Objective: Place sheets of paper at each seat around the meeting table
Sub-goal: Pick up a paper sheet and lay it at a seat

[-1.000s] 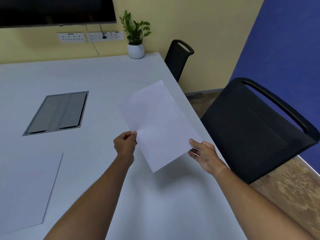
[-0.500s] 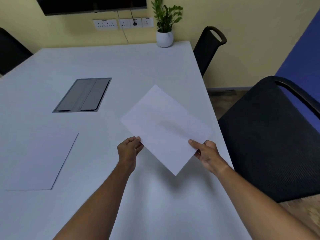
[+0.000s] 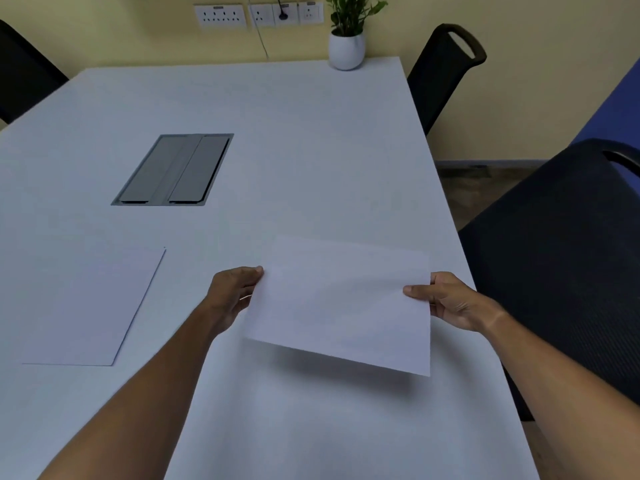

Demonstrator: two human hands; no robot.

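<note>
Pinching one paper sheet above the table, left hand one edge, right hand opposite

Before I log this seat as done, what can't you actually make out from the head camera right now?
- Fingers of the left hand and right hand: hidden under the held white paper sheet.
- Far black mesh chair: seat hidden behind the white meeting table.
- Near black mesh chair and the left-side black chair: cut off by the frame edges.
- Flat white sheet: any print too faint to tell.

Both forearms extended forward; left hand pinching, fingers curled; right hand pinching, thumb on top.
</note>
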